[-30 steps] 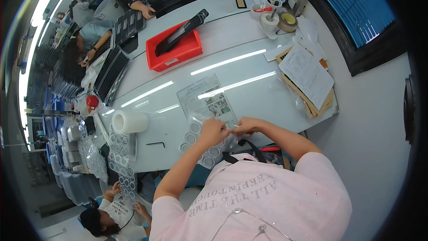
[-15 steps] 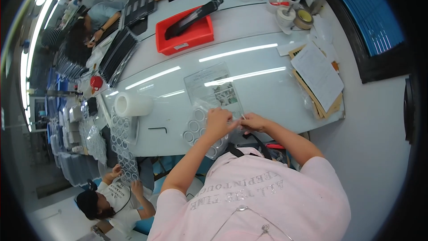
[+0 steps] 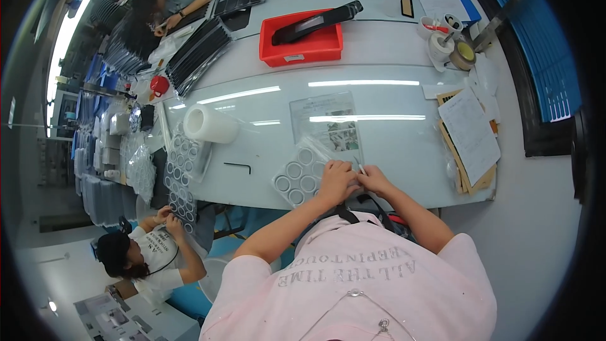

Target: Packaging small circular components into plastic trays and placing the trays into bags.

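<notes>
White-ringed clear sheet, pink shirt with silvery lettering, red bin, blue blinds, black hex key

Silver capital lettering is borne in two lines on the pink shirt; wording legible, not transcribed. Dark print is noted on a co-worker's white shirt. Text on the photo-bearing sheet, the paper sheet and the red bin's label cannot be read.

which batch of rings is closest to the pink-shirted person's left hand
The clear-packed rings immediately left of the left hand; the other batch lies farther left, by the white roll, stretching toward a co-worker's hands.
</notes>
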{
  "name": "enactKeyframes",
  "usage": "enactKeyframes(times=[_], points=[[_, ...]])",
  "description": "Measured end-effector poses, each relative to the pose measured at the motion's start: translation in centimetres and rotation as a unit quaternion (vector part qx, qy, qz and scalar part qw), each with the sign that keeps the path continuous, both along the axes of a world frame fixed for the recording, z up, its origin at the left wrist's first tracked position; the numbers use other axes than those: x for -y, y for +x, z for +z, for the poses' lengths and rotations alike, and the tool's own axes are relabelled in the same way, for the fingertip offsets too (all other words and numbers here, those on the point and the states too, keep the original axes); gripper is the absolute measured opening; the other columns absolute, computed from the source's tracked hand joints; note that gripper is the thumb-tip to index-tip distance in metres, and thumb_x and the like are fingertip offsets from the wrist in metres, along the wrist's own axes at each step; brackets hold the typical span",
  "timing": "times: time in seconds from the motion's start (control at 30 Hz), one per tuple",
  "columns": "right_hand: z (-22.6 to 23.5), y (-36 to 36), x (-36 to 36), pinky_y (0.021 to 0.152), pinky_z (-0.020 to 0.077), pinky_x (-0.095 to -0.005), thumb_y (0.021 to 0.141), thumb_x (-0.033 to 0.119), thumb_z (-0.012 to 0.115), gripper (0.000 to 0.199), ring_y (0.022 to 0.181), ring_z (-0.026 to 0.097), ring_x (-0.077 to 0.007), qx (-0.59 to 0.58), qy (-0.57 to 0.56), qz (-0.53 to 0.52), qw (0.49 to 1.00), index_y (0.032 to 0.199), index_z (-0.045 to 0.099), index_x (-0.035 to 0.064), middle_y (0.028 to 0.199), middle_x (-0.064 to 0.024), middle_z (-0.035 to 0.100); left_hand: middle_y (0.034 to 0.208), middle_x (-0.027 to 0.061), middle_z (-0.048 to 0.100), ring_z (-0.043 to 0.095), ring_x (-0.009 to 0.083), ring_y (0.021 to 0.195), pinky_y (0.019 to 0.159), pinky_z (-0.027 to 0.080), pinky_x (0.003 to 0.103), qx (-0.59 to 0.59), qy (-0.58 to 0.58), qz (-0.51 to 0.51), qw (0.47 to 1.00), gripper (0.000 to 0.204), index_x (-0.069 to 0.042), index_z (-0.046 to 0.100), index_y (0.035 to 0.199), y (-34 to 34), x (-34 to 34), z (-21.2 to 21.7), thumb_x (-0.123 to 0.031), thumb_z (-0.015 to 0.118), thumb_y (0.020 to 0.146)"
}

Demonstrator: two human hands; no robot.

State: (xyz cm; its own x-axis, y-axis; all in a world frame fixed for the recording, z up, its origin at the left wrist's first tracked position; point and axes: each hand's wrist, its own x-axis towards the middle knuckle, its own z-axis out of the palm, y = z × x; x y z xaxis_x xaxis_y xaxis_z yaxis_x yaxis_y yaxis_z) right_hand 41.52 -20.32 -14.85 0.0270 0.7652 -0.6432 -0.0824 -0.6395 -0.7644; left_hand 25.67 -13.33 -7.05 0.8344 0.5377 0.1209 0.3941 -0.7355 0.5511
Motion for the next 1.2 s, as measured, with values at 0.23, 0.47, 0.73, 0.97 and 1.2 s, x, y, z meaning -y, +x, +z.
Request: enactKeyframes(times=[0.23,0.47,0.73,0.97,1.2], points=[[0.9,-0.7,-1.1,0.064,0.0467,-0.0457,0.074,0.023,0.056,0.026,0.07,0.061,-0.0381,0.234,0.119,0.084,0.961,0.08,0.061,-0.0011,0.076,-0.0228,0.062,0.084,0.0049,0.052,0.051,0.0254,0.089,0.085,0.033,0.041,0.029,-0.032,0.025,0.999,0.023,-0.011,0.058,0.071,-1.5,-0.1,1.5,-0.02,0.077,0.063],[-1.3,-0.3,-1.2,0.068,0.0475,-0.0465,0.073,0.021,0.055,0.024,0.074,0.059,-0.0424,0.325,0.168,0.06,0.929,0.081,0.061,-0.0008,0.076,-0.0244,0.061,0.088,0.0053,0.055,0.051,0.0255,0.092,0.089,0.031,0.04,0.082,-0.082,0.009,0.993,0.022,-0.01,0.058,0.071,-3.3,-0.7,3.9,-0.022,0.076,0.067],[-0.7,0.0,-1.3,0.064,0.0487,-0.0428,0.077,0.025,0.055,0.028,0.063,0.061,-0.0343,0.137,0.028,0.033,0.99,0.081,0.063,-0.0009,0.068,-0.0195,0.061,0.086,0.0058,0.056,0.051,0.0266,0.09,0.092,0.034,0.043,-0.008,0.015,-0.03,0.999,0.024,-0.009,0.059,0.07,-1.1,-0.9,4.1,-0.028,0.073,0.07],[-0.1,0.5,-0.6,0.063,0.0482,-0.043,0.075,0.027,0.058,0.027,0.064,0.06,-0.0359,0.225,0.165,0.044,0.959,0.076,0.065,0.0007,0.069,-0.0202,0.062,0.079,0.0075,0.054,0.053,0.0287,0.082,0.092,0.038,0.046,-0.052,0.056,-0.018,0.997,0.016,-0.009,0.052,0.063,-1.5,-0.3,3.2,-0.013,0.067,0.067],[-1.4,0.9,-0.9,0.063,0.0476,-0.0419,0.075,0.027,0.059,0.025,0.068,0.061,-0.0353,0.306,0.178,0.059,0.933,0.081,0.067,0.004,0.073,-0.0194,0.063,0.077,0.0084,0.051,0.053,0.0293,0.079,0.092,0.043,0.049,0.071,0.0,0.008,0.997,0.023,-0.006,0.043,0.061,-4.3,0.5,6.8,0.002,0.064,0.063]])
